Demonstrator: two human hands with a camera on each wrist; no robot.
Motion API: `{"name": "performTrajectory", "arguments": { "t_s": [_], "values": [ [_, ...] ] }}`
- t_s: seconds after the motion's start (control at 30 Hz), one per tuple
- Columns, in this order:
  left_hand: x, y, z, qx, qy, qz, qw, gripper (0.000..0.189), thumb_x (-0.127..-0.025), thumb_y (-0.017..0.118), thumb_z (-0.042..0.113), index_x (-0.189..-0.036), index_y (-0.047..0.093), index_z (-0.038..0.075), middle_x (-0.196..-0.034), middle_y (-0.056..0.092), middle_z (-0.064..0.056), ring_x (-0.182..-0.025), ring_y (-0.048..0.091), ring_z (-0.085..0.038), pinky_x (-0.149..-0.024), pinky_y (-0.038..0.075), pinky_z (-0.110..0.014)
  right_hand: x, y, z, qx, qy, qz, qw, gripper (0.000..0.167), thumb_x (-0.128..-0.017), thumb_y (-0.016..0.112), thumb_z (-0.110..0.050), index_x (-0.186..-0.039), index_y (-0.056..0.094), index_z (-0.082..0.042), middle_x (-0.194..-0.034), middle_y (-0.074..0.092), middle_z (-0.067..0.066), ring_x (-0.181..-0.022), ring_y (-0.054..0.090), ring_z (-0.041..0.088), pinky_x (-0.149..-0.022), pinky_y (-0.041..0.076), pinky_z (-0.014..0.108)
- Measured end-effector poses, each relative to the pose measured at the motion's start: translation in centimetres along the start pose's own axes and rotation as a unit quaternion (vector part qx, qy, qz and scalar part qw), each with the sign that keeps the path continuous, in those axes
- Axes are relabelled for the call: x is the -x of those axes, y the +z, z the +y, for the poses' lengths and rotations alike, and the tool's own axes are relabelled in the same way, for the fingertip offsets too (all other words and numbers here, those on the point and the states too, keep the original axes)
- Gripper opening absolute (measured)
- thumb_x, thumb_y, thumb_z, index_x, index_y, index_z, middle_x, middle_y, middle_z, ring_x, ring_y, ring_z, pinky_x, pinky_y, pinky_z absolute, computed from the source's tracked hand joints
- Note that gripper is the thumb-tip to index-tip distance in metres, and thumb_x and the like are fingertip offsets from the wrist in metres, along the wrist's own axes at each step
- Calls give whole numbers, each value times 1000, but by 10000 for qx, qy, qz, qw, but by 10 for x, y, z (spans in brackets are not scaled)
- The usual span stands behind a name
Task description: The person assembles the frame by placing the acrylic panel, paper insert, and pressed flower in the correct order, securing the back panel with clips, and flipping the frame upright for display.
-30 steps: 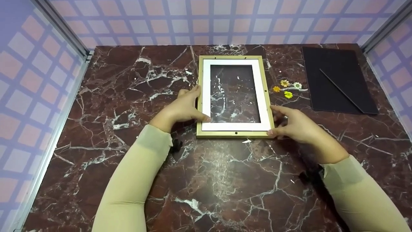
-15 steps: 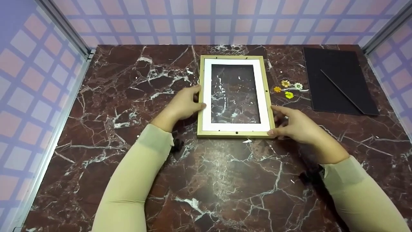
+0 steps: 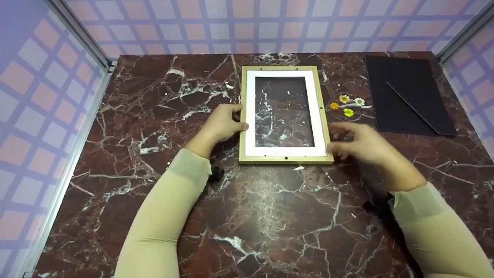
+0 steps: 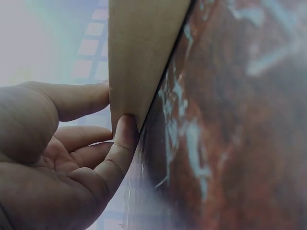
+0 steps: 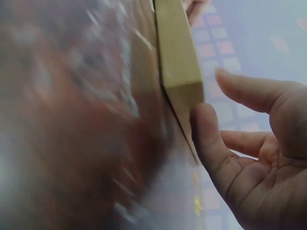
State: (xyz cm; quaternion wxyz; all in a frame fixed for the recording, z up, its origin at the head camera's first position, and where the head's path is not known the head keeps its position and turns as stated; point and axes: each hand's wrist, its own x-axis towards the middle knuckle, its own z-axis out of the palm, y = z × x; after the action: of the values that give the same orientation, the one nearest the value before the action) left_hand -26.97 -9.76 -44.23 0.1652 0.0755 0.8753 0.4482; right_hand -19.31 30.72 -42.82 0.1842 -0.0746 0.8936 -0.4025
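Observation:
A light wooden picture frame [image 3: 286, 159] lies flat on the dark marbled table, with a white mat [image 3: 250, 112] set inside it. The table's pattern shows through the middle. My left hand [image 3: 222, 122] holds the frame's left side, thumb on its top edge and fingers against its outer side. In the left wrist view a finger of that hand [image 4: 72, 153] presses the wooden side [image 4: 139, 52]. My right hand [image 3: 362, 144] is blurred beside the lower right edge. Its thumb stands off the wood [image 5: 180, 57] in the right wrist view, with one fingertip close to the corner.
Several small dried flowers [image 3: 348, 112] lie right of the frame. Farther right is a black board [image 3: 401, 63] with a thin dark stick [image 3: 413, 108] on it. Checked walls [image 3: 247, 27] bound the table at the back and sides.
My left thumb has moved up along the frame's left edge from near the lower mat corner. My right hand has loosened from the lower right corner and shifted slightly right.

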Motion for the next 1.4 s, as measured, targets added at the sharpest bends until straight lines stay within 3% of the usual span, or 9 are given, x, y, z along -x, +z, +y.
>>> {"name": "performTrajectory", "arguments": {
  "t_s": [0.17, 0.3, 0.47, 0.63, 0.87, 1.07, 1.2, 1.3, 1.4],
  "values": [
    [0, -2, 1, 123, -219, 197, 9995, 71, -99, 87, 9, -163, 58, 3, -128, 82, -19, -97, 73, -18, -84, 63, -28, -6, -30, 0, 63, 381, 718, 9967, 68, -109, 76, -34, -168, 52, -10, -137, 72, 18, -93, 74, 22, -75, 67, 30],
    [1, -2, 2, 307, -232, 256, 9989, 61, -98, 86, 8, -156, 66, 4, -106, 85, -15, -72, 68, -12, -63, 55, -23, -17, -53, 1, -86, 563, 1319, 9896, 58, -109, 77, -36, -160, 62, -11, -128, 74, 5, -93, 72, 14, -76, 65, 26],
    [2, 0, 2, 356, -302, 127, 9988, 66, -98, 86, 7, -159, 63, 3, -112, 85, -17, -81, 74, -12, -75, 63, -24, -34, -71, 3, -187, 403, 1816, 9824, 49, -109, 78, -31, -149, 71, -2, -104, 74, -19, -82, 71, 1, -75, 65, 18],
    [2, 1, 1, 363, -439, 71, 9984, 69, -99, 86, 7, -162, 59, 3, -117, 85, -19, -87, 77, -14, -80, 66, -26, -45, -74, 15, -203, 417, 1884, 9810, 46, -108, 79, -29, -143, 75, 1, -96, 71, -25, -78, 71, 1, -72, 66, 19],
    [1, -1, 2, 222, -349, 128, 9991, 68, -100, 86, 10, -162, 59, 2, -119, 84, -19, -92, 77, -15, -84, 66, -27, -56, -70, 32, 290, 466, 1732, 9834, 44, -107, 81, -32, -138, 79, -1, -98, 76, -16, -79, 70, 6, -68, 60, 21],
    [2, -3, 0, 193, -336, 145, 9991, 69, -100, 87, 11, -162, 58, 2, -122, 85, -19, -94, 80, -16, -85, 66, -26, -64, -64, 37, 688, 563, 1620, 9828, 44, -108, 78, -36, -137, 81, -3, -124, 84, 19, -82, 73, 11, -68, 55, 21],
    [1, -4, -2, 211, -212, 120, 9995, 68, -100, 86, 9, -161, 58, -1, -121, 85, -21, -87, 77, -12, -73, 62, -21, -65, -61, 38, 895, 739, 1497, 9819, 40, -109, 77, -33, -137, 81, -6, -142, 76, 28, -114, 76, 36, -92, 65, 44],
    [0, -3, -2, 228, -159, 136, 9995, 68, -100, 86, 9, -161, 58, -1, -121, 85, -21, -85, 76, -10, -71, 61, -19, -66, -59, 39, 986, 801, 1408, 9819, 38, -109, 78, -31, -136, 82, -4, -145, 73, 31, -137, 66, 51, -115, 56, 67],
    [-1, -2, -2, 198, -161, 133, 9996, 69, -99, 87, 10, -161, 58, -1, -122, 85, -21, -88, 76, -12, -74, 62, -20, -66, -58, 42, 1045, 837, 1376, 9814, 37, -108, 79, -29, -134, 82, -3, -146, 72, 32, -143, 62, 54, -123, 49, 72]
  ]
}}
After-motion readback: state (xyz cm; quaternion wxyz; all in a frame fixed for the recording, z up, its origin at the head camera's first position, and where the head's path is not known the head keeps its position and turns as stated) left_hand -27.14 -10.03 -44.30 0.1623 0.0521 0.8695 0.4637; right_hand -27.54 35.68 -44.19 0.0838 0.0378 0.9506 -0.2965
